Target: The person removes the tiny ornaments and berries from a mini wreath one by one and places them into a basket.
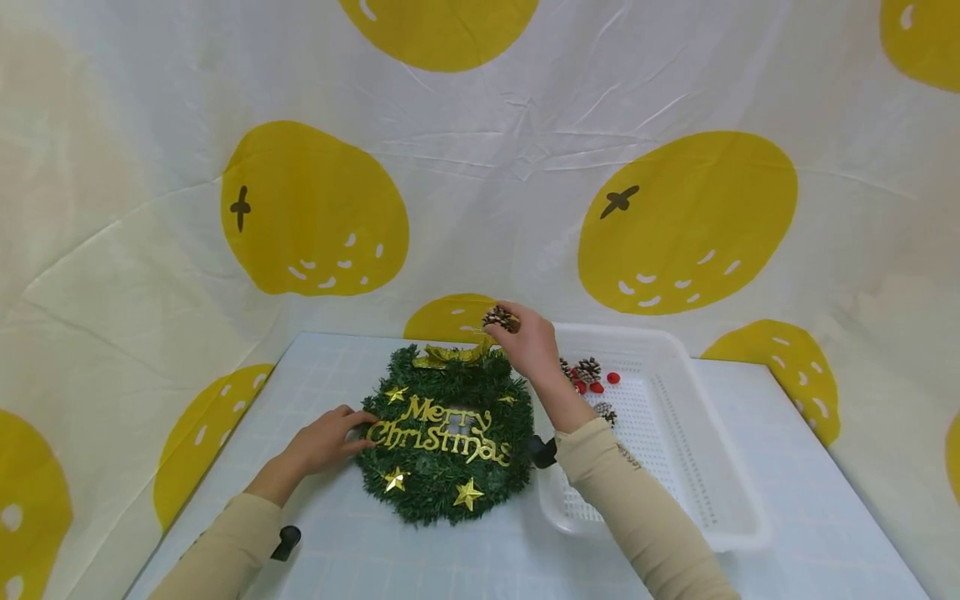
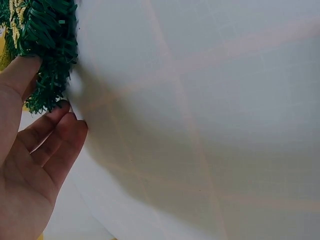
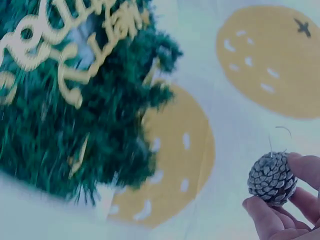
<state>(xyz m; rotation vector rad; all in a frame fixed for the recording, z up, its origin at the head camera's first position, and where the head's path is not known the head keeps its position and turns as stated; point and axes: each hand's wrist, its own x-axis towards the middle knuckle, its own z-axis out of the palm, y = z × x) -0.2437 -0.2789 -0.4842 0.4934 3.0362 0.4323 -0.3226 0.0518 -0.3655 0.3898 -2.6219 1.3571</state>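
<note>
A green wreath (image 1: 427, 500) with gold stars and gold "Merry Christmas" lettering (image 1: 442, 439) lies on the table. At its left edge my left hand (image 1: 324, 442) grips the greenery, thumb on one side and fingers curled on the other, as the left wrist view shows. My right hand (image 1: 531, 342) is raised above the wreath's far right edge. Between thumb and fingers it pinches a frosted pine cone (image 3: 271, 181) with a thin wire loop (image 3: 281, 131) sticking out. A gold ribbon bow (image 1: 453, 354) sits at the top of the wreath.
A white plastic basket (image 1: 750, 525) stands right of the wreath, partly behind my right forearm. In it are several pine cones (image 1: 589, 369) and red berries (image 1: 613, 378). A white cloth with yellow fruit print (image 1: 690, 221) hangs behind the table (image 1: 341, 542).
</note>
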